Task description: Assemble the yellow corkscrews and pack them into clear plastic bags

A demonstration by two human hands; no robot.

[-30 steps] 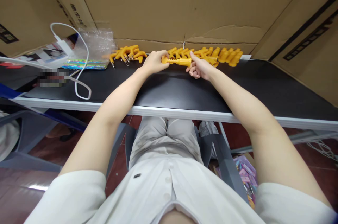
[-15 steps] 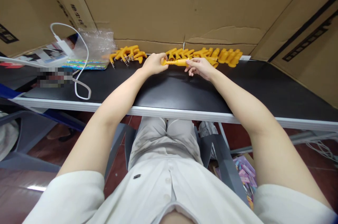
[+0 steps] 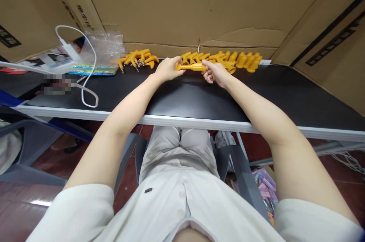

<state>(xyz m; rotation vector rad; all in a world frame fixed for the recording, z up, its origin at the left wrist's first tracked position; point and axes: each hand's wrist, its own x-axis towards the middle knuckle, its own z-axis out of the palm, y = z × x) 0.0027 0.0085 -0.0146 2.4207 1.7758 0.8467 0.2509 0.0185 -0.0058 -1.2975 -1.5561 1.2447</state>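
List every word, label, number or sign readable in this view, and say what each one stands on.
No text here can be read with certainty.
Cardboard box, upper left: dark printed characters, too small and slanted to read.
Cardboard panel, right: a black printed stripe with marks, illegible.
Cardboard edge, far left: black printing, cut off, illegible.
Papers beside the white charger: print too small.
Patch on the black table, left: blurred out.
The yellow plastic part between both hands shows no lettering.
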